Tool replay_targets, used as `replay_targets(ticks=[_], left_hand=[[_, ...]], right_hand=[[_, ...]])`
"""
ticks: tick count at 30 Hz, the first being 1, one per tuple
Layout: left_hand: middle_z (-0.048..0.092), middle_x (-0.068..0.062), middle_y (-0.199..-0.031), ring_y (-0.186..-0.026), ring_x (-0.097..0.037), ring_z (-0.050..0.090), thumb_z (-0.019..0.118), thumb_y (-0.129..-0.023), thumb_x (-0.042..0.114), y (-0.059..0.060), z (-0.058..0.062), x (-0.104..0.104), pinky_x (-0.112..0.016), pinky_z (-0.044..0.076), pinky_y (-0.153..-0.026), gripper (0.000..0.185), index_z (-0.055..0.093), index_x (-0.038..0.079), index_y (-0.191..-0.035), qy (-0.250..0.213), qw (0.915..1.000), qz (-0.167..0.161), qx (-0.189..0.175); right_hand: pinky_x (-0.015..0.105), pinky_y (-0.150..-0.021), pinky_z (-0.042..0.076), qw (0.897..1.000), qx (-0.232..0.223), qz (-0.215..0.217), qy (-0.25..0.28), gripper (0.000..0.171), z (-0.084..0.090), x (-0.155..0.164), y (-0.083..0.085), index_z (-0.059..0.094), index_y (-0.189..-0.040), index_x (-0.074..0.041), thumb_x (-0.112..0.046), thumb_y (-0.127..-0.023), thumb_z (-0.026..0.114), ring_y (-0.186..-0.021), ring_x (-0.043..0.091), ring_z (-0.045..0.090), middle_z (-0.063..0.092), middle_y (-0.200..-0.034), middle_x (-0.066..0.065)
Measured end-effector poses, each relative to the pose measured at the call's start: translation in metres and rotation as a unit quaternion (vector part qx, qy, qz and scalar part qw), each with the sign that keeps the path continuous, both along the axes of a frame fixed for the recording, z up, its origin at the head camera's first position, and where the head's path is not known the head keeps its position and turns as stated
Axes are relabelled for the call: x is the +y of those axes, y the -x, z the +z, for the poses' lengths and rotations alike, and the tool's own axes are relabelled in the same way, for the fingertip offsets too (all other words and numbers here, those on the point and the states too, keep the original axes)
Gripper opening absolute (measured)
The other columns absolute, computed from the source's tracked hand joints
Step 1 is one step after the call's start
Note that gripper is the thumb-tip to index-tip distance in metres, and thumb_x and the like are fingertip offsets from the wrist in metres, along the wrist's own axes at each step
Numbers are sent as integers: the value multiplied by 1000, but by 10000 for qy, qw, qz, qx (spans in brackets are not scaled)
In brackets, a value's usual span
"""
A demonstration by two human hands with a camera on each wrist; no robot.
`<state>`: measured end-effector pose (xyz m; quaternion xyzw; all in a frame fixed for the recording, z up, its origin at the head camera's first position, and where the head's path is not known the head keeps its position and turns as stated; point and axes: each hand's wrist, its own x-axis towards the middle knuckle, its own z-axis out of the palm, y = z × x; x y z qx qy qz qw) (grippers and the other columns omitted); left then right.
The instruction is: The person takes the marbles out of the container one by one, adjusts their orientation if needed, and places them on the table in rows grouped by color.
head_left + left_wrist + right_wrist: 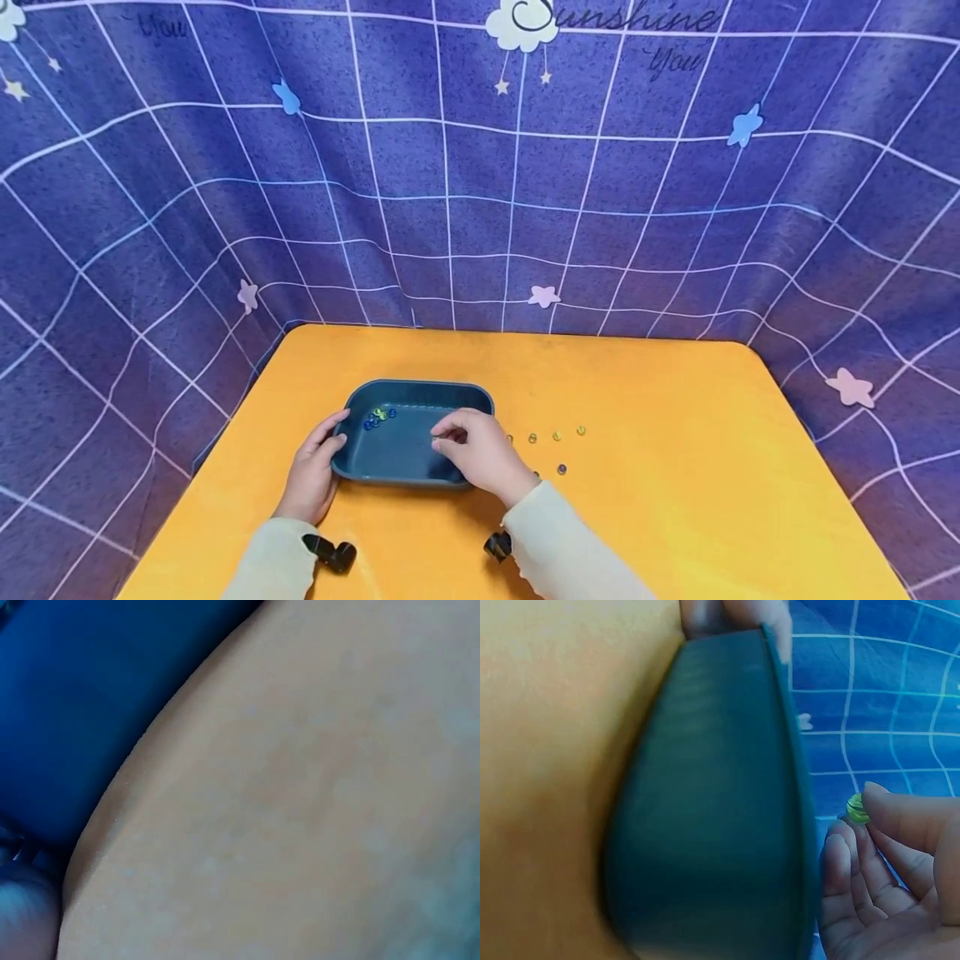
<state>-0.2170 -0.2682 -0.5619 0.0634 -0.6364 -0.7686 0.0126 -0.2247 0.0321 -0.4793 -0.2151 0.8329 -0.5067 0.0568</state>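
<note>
Head view: gripping the teal tray by its nine-o'clock end with the left hand; with the right hand, pinching a green marble over the tray's three-o'clock half. See clustered marbles inside at ten o'clock, loose marbles on the orange table toward three, a blue curtain at twelve.

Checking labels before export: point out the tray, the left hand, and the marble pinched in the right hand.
Tray (393,454): head view, on its bare inside floor.
Left hand (310,477): head view, on the back of the hand.
Green marble (856,809): right wrist view, on its exposed side.
</note>
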Motion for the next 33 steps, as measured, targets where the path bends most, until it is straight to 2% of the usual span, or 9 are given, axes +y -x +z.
replay_targets(ticks=[7,15,21,29,33], left_hand=[[14,-5,-171,-155,-21,12,44,-111,11,-1,0,0,-41,20,-124,47,40,6,-157,-10,10000,28,37],[14,-6,-171,-155,-20,12,44,-111,11,0,-1,-1,-41,19,-124,47,40,5,-157,-14,10000,26,50],[14,-7,-171,-154,-20,13,44,-111,10,0,-1,-1,-41,20,-124,47,40,5,-157,-9,10000,47,45],[14,-7,-171,-154,-21,13,45,-111,11,0,-2,0,-37,24,-122,47,40,5,-157,-3,10000,32,47],[14,-7,-171,-154,-21,13,46,-111,12,0,-2,0,-37,25,-122,48,39,5,-157,-24,10000,45,77]], right_hand=[[30,-80,55,9996,187,-104,183,9,8,27,0,77,-106,-21,-17,-98,73,-87,14,61,65,-98,-10],[32,-80,56,9969,584,-503,167,12,7,68,-3,77,-104,-19,-12,-95,76,-88,12,62,68,-96,-12],[37,-82,57,9926,851,-865,2,17,15,100,-7,77,-100,-18,-5,-91,79,-85,10,63,67,-90,-11],[35,-81,57,9825,1131,-1461,-221,15,22,147,-16,77,-104,-15,-5,-92,77,-87,10,65,69,-94,-8],[39,-83,58,9798,1120,-1646,-205,15,21,162,-21,77,-103,-13,-4,-92,78,-87,12,66,70,-95,-6]])
